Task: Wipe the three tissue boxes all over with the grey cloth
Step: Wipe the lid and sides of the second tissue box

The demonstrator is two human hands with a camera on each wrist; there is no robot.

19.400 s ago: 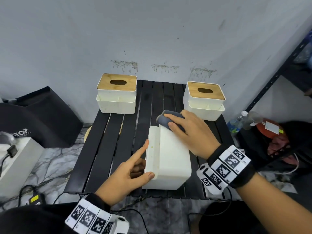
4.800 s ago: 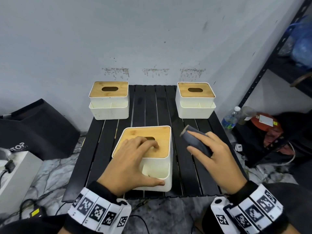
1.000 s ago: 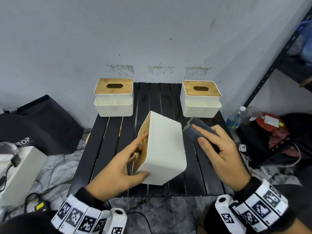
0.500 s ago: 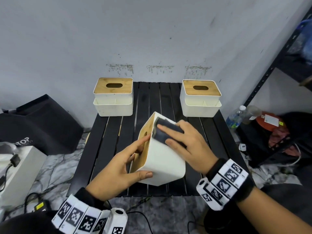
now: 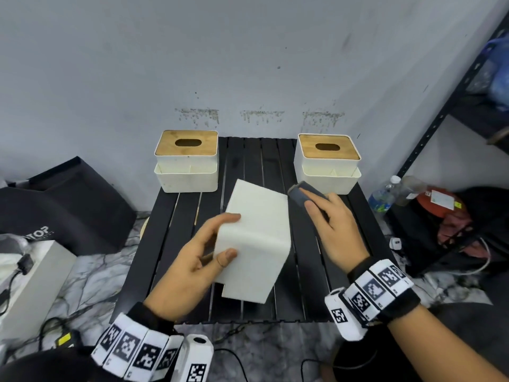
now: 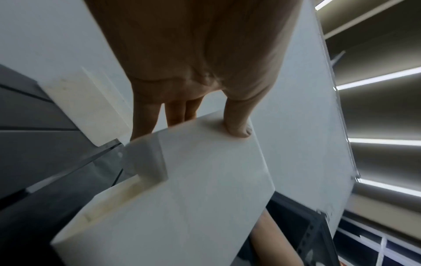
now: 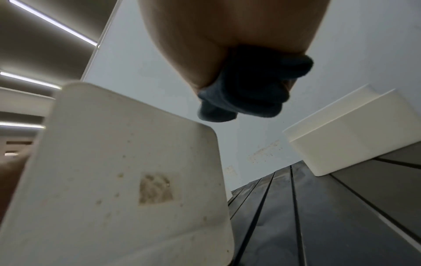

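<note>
A white tissue box is tipped on its side above the black slatted table, its wooden top turned away from me. My left hand grips its near left edge, thumb on the upper white face and fingers behind. My right hand holds the folded grey cloth just right of the box's far corner, clear of its surface; the cloth bunches under the fingers. The box's underside shows brown stains. Two more tissue boxes with wooden lids stand at the back left and back right.
A black metal shelf stands at the right, with plastic bottles and a red item on the floor beside it. A black bag and a white box with cables lie left of the table.
My right hand slid the cloth off the box's upper face to the right. My left hand turned the box so a broad white face lies upward and the wooden top is hidden.
</note>
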